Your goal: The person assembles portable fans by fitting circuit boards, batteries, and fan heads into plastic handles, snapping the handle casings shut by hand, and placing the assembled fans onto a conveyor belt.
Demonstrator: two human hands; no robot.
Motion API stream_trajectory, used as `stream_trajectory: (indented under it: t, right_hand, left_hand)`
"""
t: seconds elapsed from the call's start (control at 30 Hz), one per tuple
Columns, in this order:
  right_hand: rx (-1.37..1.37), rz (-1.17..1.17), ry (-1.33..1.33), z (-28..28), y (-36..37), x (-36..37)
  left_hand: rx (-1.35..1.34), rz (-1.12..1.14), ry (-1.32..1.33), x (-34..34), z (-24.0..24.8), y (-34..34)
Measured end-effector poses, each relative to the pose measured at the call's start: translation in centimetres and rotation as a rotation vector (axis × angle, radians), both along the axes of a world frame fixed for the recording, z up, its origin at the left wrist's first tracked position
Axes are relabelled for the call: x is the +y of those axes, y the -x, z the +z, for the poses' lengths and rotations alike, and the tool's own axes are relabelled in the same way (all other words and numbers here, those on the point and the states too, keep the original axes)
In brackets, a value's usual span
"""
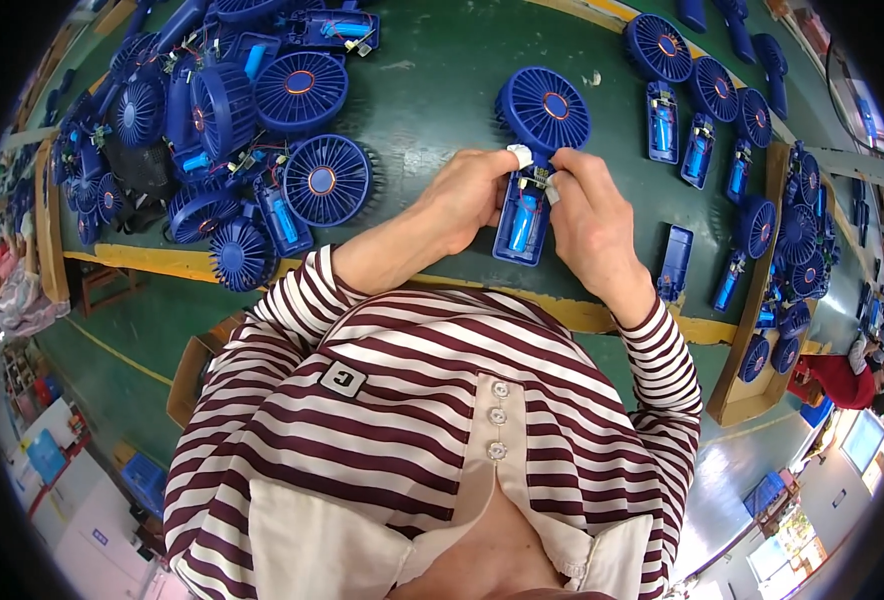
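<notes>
A blue handheld fan lies on the green table in front of me, its round grille pointing away. Its handle is uncovered, showing a light blue battery cell and a small circuit board with wires near the neck. My left hand grips the left side of the handle, with white wrapping on a fingertip. From the right, my right hand pinches at the circuit board's edge, also with white on a finger. What lies between the right fingertips is too small to make out.
A large heap of blue fans with loose wires covers the left of the table. Several open fans lie to the right, near an empty handle cover. A wooden-sided box holds more fans. The table's yellow edge runs before me.
</notes>
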State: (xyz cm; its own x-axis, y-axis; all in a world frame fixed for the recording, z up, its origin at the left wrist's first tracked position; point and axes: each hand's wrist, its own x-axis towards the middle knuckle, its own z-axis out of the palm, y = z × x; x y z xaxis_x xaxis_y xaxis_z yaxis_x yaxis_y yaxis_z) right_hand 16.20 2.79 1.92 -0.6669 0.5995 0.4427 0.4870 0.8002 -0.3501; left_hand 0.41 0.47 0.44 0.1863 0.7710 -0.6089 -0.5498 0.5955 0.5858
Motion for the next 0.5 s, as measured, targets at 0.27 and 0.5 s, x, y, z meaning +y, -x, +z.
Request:
stream_trajectory:
  t: [0.27, 0.5]
  right_hand:
    - [-0.127, 0.041, -0.001, 0.3, 0.3, -0.2]
    - [-0.160, 0.078, -0.008, 0.2, 0.5, 0.0]
  left_hand:
    - [0.068, -0.101, -0.017, -0.3, 0.6, 0.4]
    - [0.141, -0.172, -0.097, -0.7, -0.9, 0.3]
